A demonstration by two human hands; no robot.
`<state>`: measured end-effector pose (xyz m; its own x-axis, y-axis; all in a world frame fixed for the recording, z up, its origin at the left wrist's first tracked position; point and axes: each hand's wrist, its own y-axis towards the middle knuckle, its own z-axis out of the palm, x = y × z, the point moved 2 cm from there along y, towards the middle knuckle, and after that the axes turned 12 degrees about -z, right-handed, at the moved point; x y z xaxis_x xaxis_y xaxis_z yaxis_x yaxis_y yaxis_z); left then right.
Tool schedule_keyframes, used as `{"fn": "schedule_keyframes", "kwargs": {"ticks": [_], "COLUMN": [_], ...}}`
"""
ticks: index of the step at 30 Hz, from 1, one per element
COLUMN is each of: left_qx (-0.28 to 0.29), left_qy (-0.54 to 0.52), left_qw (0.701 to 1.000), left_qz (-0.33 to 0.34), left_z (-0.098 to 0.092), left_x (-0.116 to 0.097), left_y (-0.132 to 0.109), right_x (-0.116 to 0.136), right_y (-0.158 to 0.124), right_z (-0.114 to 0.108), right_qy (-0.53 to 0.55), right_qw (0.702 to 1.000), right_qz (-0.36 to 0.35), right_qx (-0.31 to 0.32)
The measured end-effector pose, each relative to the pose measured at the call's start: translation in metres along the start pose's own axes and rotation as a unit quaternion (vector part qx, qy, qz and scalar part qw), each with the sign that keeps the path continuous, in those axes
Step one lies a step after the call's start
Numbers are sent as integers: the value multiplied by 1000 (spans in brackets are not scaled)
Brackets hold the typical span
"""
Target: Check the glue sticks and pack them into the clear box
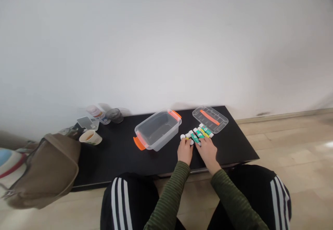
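Observation:
Several glue sticks (206,130), green or yellow with white ends, lie side by side in a slanting row on the black table (166,162). At the row's left end, my left hand (185,151) has its fingers closed around a glue stick with white ends. My right hand (206,151) is beside it, fingers curled over the near ends of green glue sticks; its fingertips are partly hidden. Left of both hands stands a clear plastic box (166,141) with orange clips, its top uncovered and nothing visible inside. Its clear lid (221,120) with an orange handle lies behind the row.
On the table's left part are a paper cup (91,138) with drink in it, a white bottle (97,114), a dark grey round object (114,115) and a white device (85,123). A brown bag (52,167) overlaps the left end. A white wall runs behind.

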<state>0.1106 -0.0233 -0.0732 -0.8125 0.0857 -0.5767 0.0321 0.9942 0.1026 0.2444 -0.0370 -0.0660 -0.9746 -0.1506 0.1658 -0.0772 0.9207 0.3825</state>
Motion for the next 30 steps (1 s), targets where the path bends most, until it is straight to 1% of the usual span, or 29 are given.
{"fn": "schedule_keyframes", "kwargs": {"ticks": [5,7,9,12,14,15,17,18,19,21,23,24,25,27,30], "left_qx": [-14,-20,-26,-52,-57,-49,-17,1,18,49,76,86,93,100,104], "left_qy": [-30,-50,-79,-146,-219,-266,-371,-427,-482,-587,-664,-689,-706,-722,-730], "left_qw": [999,999,997,988,973,961,921,894,861,783,708,678,657,632,620], "left_qz": [4,5,2,-17,-44,-64,-113,-138,-162,-200,-228,-240,-249,-263,-269], "left_z": [4,4,2,-8,-15,-19,-25,-27,-29,-33,-38,-41,-44,-51,-60], "left_x": [2,3,4,6,7,8,10,11,11,10,7,5,3,-1,-4], "left_y": [-2,-4,-6,-11,-15,-18,-23,-26,-29,-36,-43,-47,-50,-56,-61], "right_x": [2,3,3,-1,-5,-6,-4,-2,2,12,22,26,30,34,34], "right_y": [1,0,-3,-16,-29,-36,-50,-57,-64,-77,-87,-91,-95,-99,-101], "right_z": [-5,-9,-13,-20,-24,-27,-31,-32,-34,-37,-40,-42,-43,-46,-51], "right_qy": [-17,-12,3,47,96,129,211,256,300,376,425,438,447,455,458], "right_qw": [993,991,991,990,985,980,964,953,939,910,887,880,877,876,882], "right_qz": [66,76,82,114,142,151,159,159,160,162,164,163,160,145,105], "right_qx": [95,109,102,65,24,2,-30,-42,-51,-68,-80,-81,-79,-68,-50]}}
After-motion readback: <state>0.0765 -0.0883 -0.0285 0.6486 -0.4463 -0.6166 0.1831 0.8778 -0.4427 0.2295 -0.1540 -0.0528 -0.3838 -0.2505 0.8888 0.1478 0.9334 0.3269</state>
